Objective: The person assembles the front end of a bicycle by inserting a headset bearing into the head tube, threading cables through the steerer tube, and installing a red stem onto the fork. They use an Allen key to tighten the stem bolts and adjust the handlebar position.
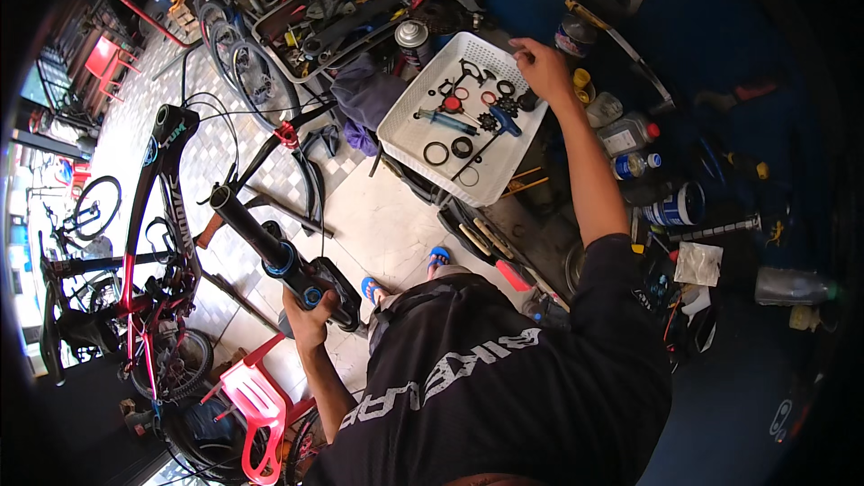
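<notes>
My left hand (308, 317) is wrapped round the crown of a black bicycle suspension fork (247, 227), its bare steerer tube tilted up and to the left. At the far right corner of a white plastic basket (409, 139), my right hand (545, 74) has its fingers curled over the rim. Inside the basket lie a blue-handled tool (507, 122), a syringe with bluish contents (447, 121), a red round part (452, 104), black rings (436, 153) and several other small parts.
A bicycle frame (153, 157) stands on the left, and a red plastic chair (256, 400) below it. Behind the basket are a spray can (412, 39) and a tool-filled tray (310, 58). Bottles (627, 137) and a blue-and-white tub (679, 205) line the right side.
</notes>
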Available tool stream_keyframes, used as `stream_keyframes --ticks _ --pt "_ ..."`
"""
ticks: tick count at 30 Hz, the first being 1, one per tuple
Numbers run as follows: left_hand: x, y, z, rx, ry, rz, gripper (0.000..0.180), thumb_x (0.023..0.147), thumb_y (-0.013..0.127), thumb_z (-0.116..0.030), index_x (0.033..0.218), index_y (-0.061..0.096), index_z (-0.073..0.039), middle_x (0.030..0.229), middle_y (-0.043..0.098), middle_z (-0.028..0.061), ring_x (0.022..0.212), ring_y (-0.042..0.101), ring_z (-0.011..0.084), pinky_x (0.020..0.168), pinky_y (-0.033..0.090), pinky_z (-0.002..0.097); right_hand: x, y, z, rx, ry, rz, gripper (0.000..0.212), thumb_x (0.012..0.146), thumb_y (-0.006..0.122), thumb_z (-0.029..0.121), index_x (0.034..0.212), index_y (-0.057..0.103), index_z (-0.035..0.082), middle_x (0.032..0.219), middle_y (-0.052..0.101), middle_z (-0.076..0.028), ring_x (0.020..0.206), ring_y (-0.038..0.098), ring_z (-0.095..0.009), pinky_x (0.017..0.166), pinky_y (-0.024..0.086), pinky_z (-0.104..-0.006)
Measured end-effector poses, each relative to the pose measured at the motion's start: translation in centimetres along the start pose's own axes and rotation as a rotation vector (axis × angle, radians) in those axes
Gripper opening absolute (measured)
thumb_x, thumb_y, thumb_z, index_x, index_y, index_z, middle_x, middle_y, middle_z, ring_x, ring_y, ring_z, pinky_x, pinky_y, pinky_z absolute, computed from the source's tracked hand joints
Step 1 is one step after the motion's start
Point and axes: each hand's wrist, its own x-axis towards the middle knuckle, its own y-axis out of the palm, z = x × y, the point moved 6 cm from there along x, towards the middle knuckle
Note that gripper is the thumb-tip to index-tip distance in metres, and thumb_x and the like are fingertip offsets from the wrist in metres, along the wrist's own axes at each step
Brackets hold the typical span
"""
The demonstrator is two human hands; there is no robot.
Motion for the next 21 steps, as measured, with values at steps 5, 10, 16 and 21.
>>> stream_keyframes --ticks 5,10,16,21 --pt "-0.8 -0.4 0.2 0.010 -0.034 -0.037 0.059 0.071 0.083 -0.015 0.118 0.050 -0.001 0.078 0.063 0.0046 0.067 0.060 0.0125 0.061 0.049 0.0250 0.8 3.0 -0.6 -0.336 0.119 0.171 0.030 0.085 0.061 0.011 0.114 0.071 0.012 0.104 0.072 -0.017 0.099 0.068 -0.035 0.089 0.053 -0.0427" --pt "-1.2 -0.4 0.1 0.027 -0.029 -0.052 0.059 0.071 0.083 -0.015 0.118 0.050 -0.002 0.079 0.064 0.0048 0.067 0.061 0.0122 0.062 0.049 0.0248 0.3 5.4 -1.8 -0.595 0.011 0.192 0.020 0.084 0.064 0.016 0.100 0.075 0.011 0.100 0.072 -0.017 0.095 0.068 -0.036 0.088 0.053 -0.0452" --pt "-1.6 -0.4 -0.1 -0.010 -0.053 -0.051 0.059 0.071 0.083 -0.014 0.118 0.049 -0.002 0.079 0.064 0.0054 0.068 0.061 0.0123 0.062 0.050 0.0249 -0.1 7.4 -0.2 -0.335 0.042 0.280 0.022 0.084 0.065 0.018 0.103 0.074 0.012 0.102 0.072 -0.014 0.099 0.068 -0.033 0.088 0.053 -0.0428" --pt "-1.5 -0.3 0.0 0.000 -0.040 -0.024 0.059 0.072 0.082 -0.013 0.118 0.048 -0.002 0.078 0.064 0.0056 0.067 0.061 0.0124 0.062 0.050 0.0248 -0.4 10.4 3.0 -0.221 -0.051 0.517 0.029 0.083 0.068 0.021 0.112 0.072 0.015 0.107 0.072 -0.011 0.101 0.068 -0.030 0.088 0.052 -0.0412"
